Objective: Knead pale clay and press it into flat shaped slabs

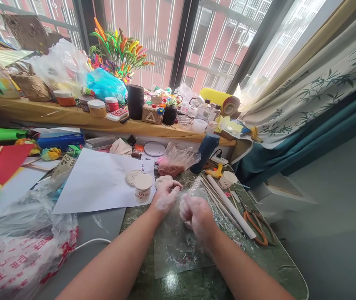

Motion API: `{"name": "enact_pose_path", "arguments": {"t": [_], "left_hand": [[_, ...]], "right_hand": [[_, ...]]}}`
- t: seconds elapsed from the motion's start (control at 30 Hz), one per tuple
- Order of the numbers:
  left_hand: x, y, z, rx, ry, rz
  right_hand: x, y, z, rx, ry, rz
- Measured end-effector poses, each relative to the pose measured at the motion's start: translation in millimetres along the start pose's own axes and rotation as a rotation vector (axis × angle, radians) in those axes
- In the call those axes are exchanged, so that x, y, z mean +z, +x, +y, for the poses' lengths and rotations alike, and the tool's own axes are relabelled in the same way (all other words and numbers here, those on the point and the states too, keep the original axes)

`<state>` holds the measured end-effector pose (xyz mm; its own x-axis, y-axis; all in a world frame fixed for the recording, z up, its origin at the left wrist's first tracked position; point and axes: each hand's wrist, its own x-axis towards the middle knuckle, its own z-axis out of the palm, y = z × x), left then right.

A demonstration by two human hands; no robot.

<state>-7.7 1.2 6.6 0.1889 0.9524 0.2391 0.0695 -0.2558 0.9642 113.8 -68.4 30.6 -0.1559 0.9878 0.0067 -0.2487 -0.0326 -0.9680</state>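
Note:
My left hand (167, 195), dusted with white, reaches over the clear plastic sheet (168, 250) with its fingers stretched toward the right. A pale clay-like lump (164, 179) shows just behind it. Beside it my right hand (198, 214), whitened and slightly blurred, is curled into a fist. A bit of white clay (188, 225) shows under its curled fingers; the rest is hidden. To the left, a white paper tub (142, 189) with handwriting stands on white paper (99, 183), next to a round lid (134, 177).
A white roller (231, 206), thin sticks, orange-handled scissors (261, 233), another paper tub (228, 179) and a yellow glue gun (215, 171) lie at the right. Behind stand a dark blue cylinder (206, 152) and a bag of reddish-brown material (173, 166). Plastic bags (24, 246) fill the left.

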Motion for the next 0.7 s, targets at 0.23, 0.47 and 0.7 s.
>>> {"name": "enact_pose_path", "arguments": {"t": [0.23,0.47,0.7], "left_hand": [[-3.5,-3.0,6.2,0.0,0.059,-0.013],[-2.4,-0.4,1.3,0.024,0.028,-0.008],[-1.7,0.3,1.6,-0.02,0.027,-0.045]], "right_hand": [[-4.8,9.7,-3.0,0.153,0.112,0.03],[-17.8,26.2,-0.4,0.115,0.081,0.1],[-30.5,30.1,5.5,0.081,0.021,0.113]]}}
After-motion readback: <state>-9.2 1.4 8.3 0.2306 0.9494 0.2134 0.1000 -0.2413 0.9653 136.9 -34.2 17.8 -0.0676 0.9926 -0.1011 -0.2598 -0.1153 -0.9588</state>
